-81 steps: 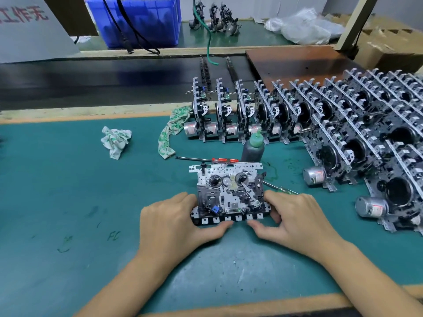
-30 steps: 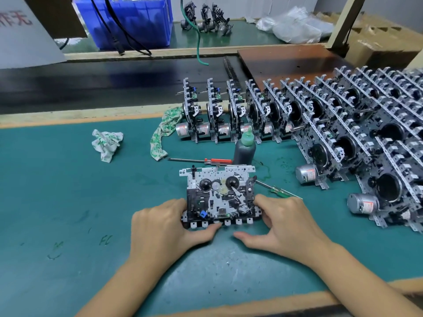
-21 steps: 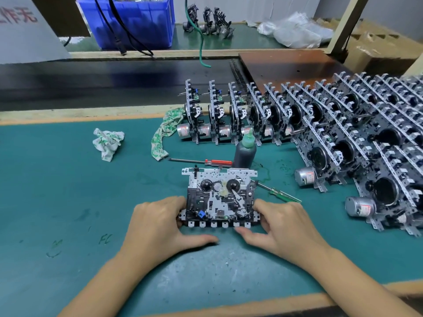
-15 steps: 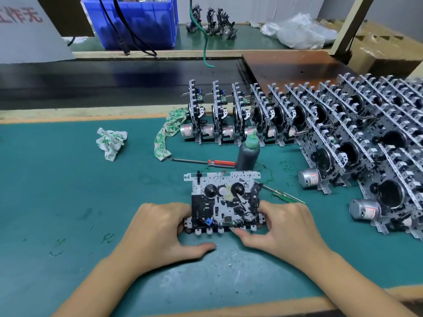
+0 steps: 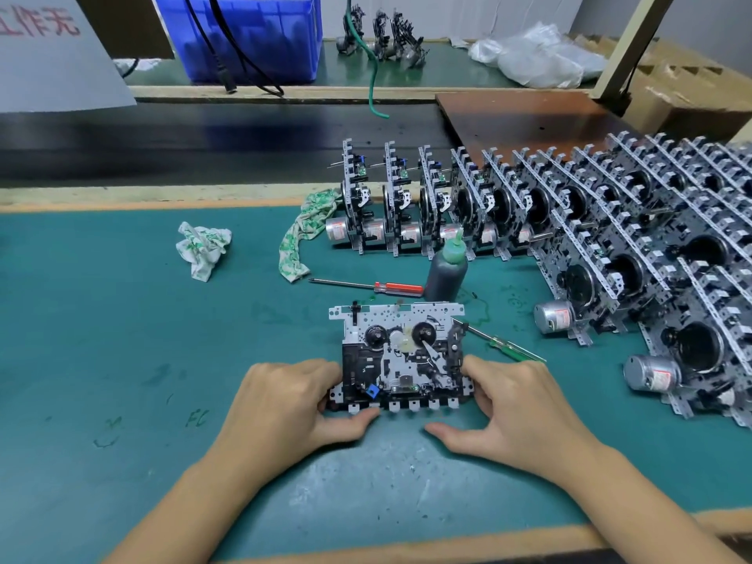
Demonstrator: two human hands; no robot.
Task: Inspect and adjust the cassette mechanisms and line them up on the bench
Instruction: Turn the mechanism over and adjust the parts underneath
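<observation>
Both hands, left (image 5: 285, 405) and right (image 5: 517, 409), gripping cassette mechanism (image 5: 401, 356) by its sides; dark bottle (image 5: 447, 274), red screwdriver (image 5: 366, 285) just behind; green screwdriver (image 5: 504, 347) beside right

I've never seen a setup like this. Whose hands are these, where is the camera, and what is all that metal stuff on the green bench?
There is no robot here: a person works with bare hands, and the one camera sits on their head, looking forward and down. The left hand and the right hand grip a cassette mechanism by its two sides; it is a metal plate with two black hubs, facing up on the green mat. Behind it lie a red-handled screwdriver and a dark bottle with a green cap; a green-handled screwdriver lies to its right. Further back and to the right, rows of finished mechanisms stand on edge, side by side. Two crumpled rags lie to the left, and a blue crate stands on the far bench.
</observation>
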